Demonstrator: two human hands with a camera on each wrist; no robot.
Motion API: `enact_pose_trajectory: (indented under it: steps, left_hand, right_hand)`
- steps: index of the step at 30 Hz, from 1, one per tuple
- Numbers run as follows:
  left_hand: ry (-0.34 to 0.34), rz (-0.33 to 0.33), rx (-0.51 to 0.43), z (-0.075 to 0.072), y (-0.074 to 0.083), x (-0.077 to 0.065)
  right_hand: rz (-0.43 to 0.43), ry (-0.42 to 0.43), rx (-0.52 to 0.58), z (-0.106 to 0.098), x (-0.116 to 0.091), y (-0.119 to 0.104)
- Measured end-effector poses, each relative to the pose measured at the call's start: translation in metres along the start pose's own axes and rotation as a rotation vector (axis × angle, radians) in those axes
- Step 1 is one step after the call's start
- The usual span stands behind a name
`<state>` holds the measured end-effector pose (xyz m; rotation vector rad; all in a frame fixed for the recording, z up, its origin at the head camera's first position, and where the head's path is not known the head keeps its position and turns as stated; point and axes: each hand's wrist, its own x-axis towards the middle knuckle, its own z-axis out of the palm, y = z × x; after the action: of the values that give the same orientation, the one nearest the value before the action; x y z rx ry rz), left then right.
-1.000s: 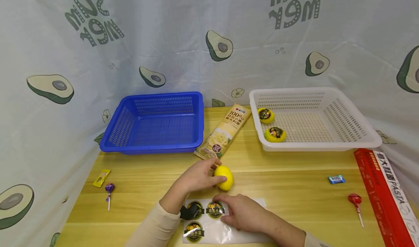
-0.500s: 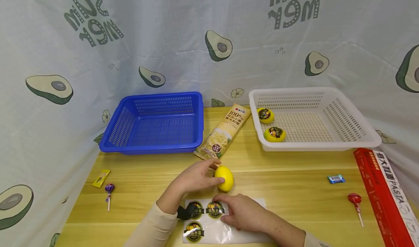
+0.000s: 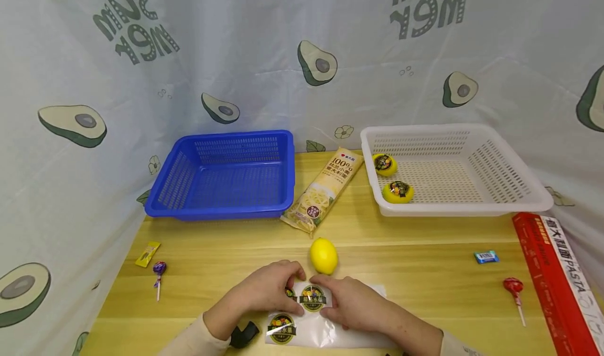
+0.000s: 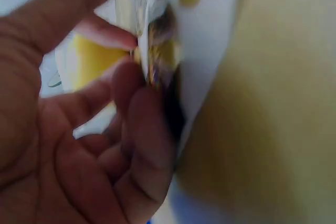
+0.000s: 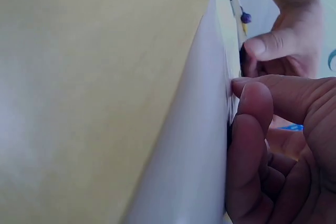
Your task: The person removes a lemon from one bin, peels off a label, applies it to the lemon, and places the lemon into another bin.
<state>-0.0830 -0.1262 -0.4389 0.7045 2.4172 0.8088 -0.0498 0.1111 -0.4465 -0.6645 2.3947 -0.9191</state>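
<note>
- Left hand (image 3: 269,288) and right hand (image 3: 360,303) are resting on the sticker sheet (image 3: 322,336); can't tell if either's pinching.
- Round sticker (image 3: 313,298) is sitting smack between them.
- Lemon (image 3: 324,256) is lying just beyond, long axis pointing away.

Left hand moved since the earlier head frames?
Yes. The left hand has come off the lemon and back toward the person, over the sticker sheet, farther from the unmoved blue basket.
</note>
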Motion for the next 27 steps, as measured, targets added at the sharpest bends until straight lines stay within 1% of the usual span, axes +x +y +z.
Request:
enact_pose_trajectory:
  steps: [2, 4, 9, 12, 17, 22, 27]
  left_hand:
    - [0.041, -0.012, 0.037, 0.004, 0.000, 0.001]
    - [0.062, -0.020, 0.054, 0.007, 0.000, 0.002]
    - [0.061, -0.048, 0.090, 0.008, 0.005, 0.000]
    - [0.064, -0.064, 0.145, 0.010, 0.012, -0.002]
    - [0.082, -0.064, 0.215, 0.012, 0.018, -0.001]
    - [0.076, -0.064, 0.216, 0.013, 0.017, 0.000]
    - [0.042, -0.042, 0.185, 0.013, 0.015, -0.001]
  right_hand:
    - [-0.008, 0.001, -0.021, -0.001, 0.000, 0.000]
    - [-0.016, 0.000, -0.023, -0.001, 0.001, -0.001]
    - [-0.026, -0.013, -0.015, -0.001, 0.002, -0.002]
    - [-0.014, -0.032, -0.012, -0.002, 0.003, -0.003]
    - [-0.002, -0.045, 0.000, -0.002, 0.004, -0.002]
    - [-0.003, -0.045, 0.003, -0.003, 0.005, -0.002]
    - [-0.008, -0.058, 0.031, -0.003, 0.005, -0.001]
